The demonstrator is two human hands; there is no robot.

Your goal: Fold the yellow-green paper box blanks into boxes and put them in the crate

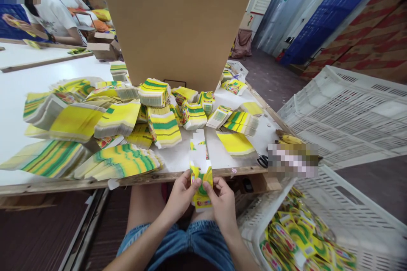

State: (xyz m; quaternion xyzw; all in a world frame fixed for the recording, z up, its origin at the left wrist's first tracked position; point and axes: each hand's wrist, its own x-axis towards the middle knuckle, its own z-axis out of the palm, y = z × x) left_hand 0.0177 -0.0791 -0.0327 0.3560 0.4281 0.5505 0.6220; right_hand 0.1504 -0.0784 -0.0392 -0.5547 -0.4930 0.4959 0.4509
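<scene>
Between my two hands, at the table's front edge, is a small yellow-and-green printed carton (202, 200) with white flaps at its far end. My left hand (182, 197) pinches its left side, thumb on top. The right side is gripped by my right hand (224, 203), its thumb also lying on the printed face. Just beyond, white-flapped flat carton blanks (199, 140) lie on the white tabletop (173, 159). Fanned stacks of carton blanks (119, 161) spread to the left, and another stack (242, 123) lies to the right.
A large brown cardboard panel (184, 21) stands behind the stacks. Scissors (262, 161) and bananas (289, 139) lie at the right edge. A white crate (343, 190) of printed cartons stands low right, near another white crate (349, 110). A co-worker (57, 17) sits far left.
</scene>
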